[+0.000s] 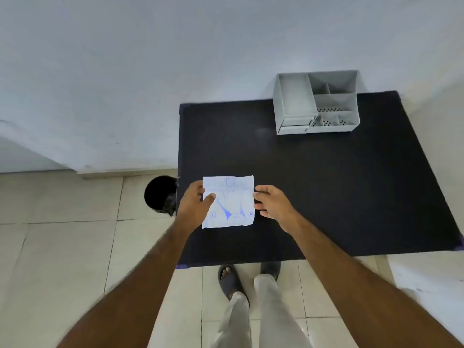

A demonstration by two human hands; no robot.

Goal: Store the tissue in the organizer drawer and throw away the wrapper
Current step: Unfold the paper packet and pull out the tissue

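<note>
A white tissue pack (231,202) with blue print lies in its wrapper near the left front of the black table (326,184). My left hand (194,205) grips its left edge, thumb pressed on top. My right hand (272,203) touches the pack's right edge with its fingertips, fingers curled but apart. The grey organizer (316,104) stands at the table's far right corner, with its drawer (296,124) at the lower left front, shut.
A black bin (160,194) stands on the tiled floor just left of the table. A white wall runs behind the table. My legs and sandalled feet (231,280) are at the table's front edge.
</note>
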